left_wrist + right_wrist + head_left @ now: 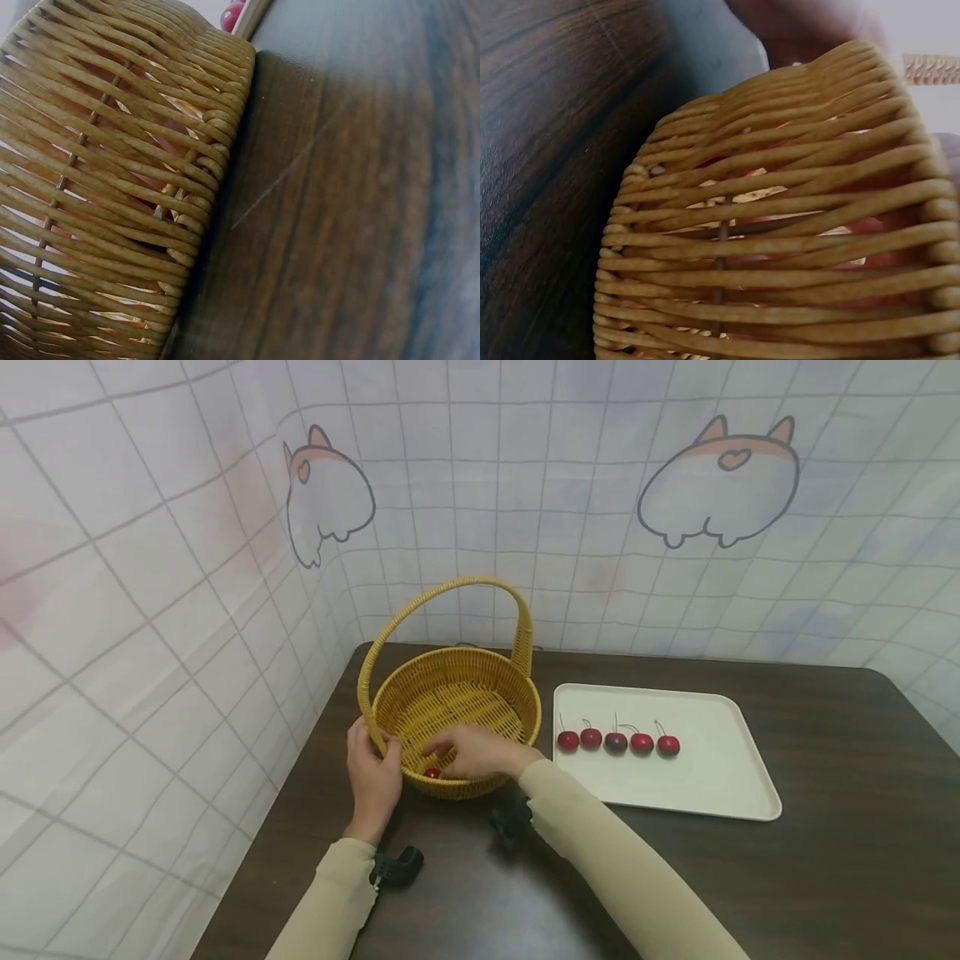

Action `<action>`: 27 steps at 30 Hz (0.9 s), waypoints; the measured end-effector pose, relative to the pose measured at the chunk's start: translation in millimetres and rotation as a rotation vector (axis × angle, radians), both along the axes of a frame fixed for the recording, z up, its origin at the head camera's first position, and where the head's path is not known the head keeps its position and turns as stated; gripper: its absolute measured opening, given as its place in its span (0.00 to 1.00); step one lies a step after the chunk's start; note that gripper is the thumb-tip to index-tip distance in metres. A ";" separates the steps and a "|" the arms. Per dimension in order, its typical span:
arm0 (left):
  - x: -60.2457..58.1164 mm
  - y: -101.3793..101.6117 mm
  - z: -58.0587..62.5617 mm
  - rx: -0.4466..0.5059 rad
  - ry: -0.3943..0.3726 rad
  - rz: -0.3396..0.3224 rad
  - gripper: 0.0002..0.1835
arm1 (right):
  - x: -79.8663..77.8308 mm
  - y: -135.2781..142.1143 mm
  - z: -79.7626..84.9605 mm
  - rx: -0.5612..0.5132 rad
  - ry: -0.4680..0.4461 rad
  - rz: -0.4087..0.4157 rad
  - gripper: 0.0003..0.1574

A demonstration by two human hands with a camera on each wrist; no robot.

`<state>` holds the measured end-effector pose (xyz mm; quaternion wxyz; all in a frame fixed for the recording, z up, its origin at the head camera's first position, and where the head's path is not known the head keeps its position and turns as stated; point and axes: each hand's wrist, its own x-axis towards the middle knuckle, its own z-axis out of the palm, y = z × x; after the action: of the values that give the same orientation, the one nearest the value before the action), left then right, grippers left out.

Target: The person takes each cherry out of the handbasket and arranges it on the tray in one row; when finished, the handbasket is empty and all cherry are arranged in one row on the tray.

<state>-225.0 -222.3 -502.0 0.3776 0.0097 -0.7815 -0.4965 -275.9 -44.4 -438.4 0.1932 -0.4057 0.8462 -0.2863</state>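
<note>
A yellow wicker basket [525,714] with a tall arched handle stands on the table. My left hand [373,777] grips its left side, at the rim by the foot of the handle. The right hand [476,753] reaches over the near rim into the basket, its fingers loosely bent. Just below these fingers, inside the near wall, lies one red cherry [432,772]. Both wrist views are mostly filled by the basket's woven side [112,172]; in the right wrist view, the weave [780,247] partly hides a hand behind it.
A white tray [705,768] lies right of the basket, with several stemmed cherries [616,742] in a row on it. The dark wooden table [832,752] extends to the right. A patterned cloth [585,527] hangs behind and at left.
</note>
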 end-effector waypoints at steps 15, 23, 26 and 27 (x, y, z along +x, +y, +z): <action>1.2 -0.5 -1.3 -0.002 -0.034 0.009 0.05 | -3.5 -7.0 -3.8 0.055 -0.063 0.035 0.19; 0.6 -0.8 -1.9 0.003 -0.021 0.005 0.05 | -3.6 -6.9 -2.9 0.088 -0.009 0.040 0.12; 0.1 -0.9 -1.4 0.007 -0.022 0.005 0.05 | -3.5 -6.1 -2.5 0.086 0.002 0.014 0.11; 0.1 -0.8 -1.0 0.007 -0.022 0.004 0.05 | -3.5 -5.7 -2.7 0.083 0.009 0.004 0.11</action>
<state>-224.9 -223.1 -503.0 0.3699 0.0184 -0.7839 -0.4984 -279.3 -50.2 -441.1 0.2067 -0.4001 0.8574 -0.2491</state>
